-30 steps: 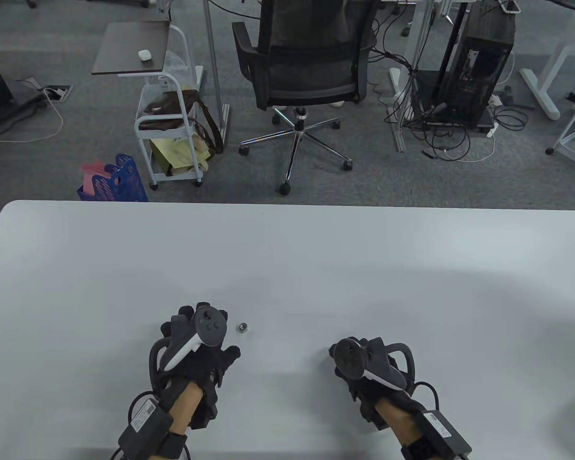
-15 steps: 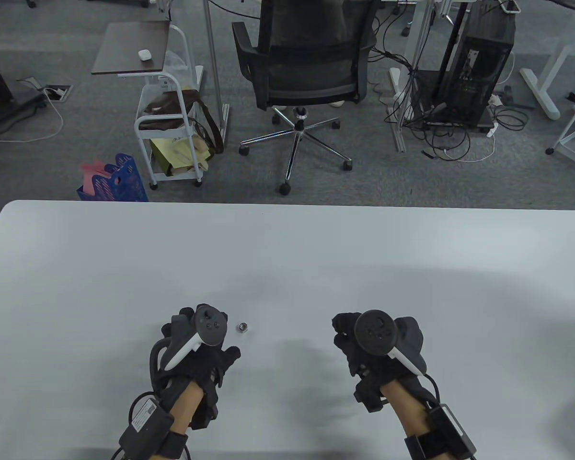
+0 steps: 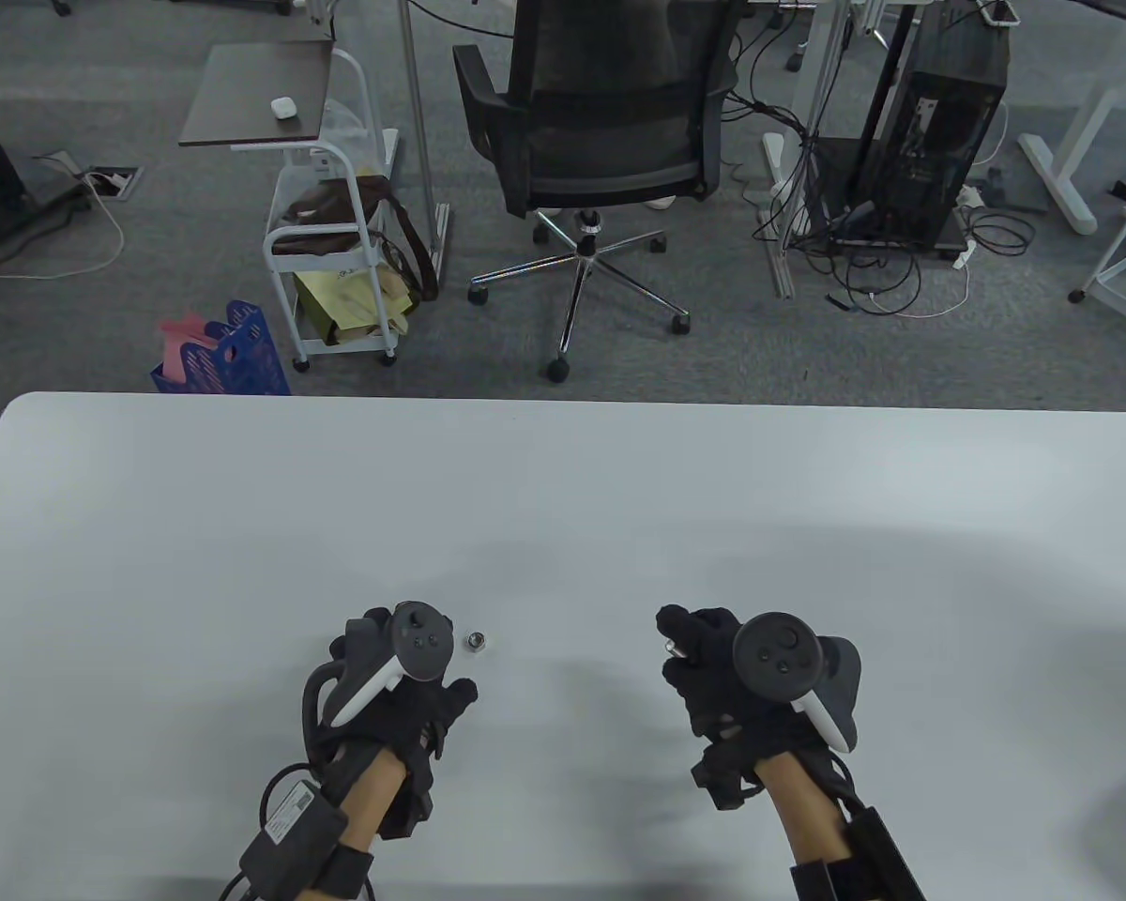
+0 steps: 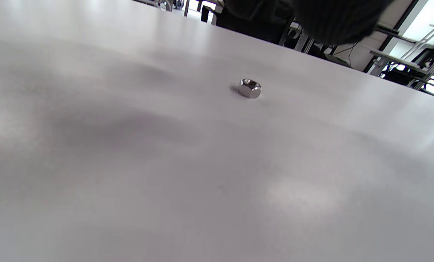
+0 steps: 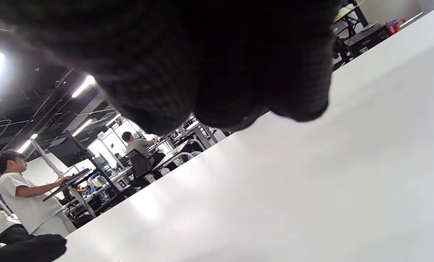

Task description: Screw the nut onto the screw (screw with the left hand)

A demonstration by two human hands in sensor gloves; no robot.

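Observation:
A small silvery hex nut lies flat on the white table. It also shows in the left wrist view. My left hand rests on the table just left of the nut and does not touch it; its thumb is spread and it holds nothing. My right hand is curled, off to the right of the nut. It pinches a small silvery screw, of which only a tip shows at the fingertips. In the right wrist view the glove fills the top and hides the screw.
The table's far edge runs across the middle of the table view. Beyond it on the floor stand an office chair, a white cart and a blue basket.
My right hand has moved forward and a little to the right, turning so that its tracker faces up, with the screw tip now showing. My left hand has shifted slightly right, towards the nut.

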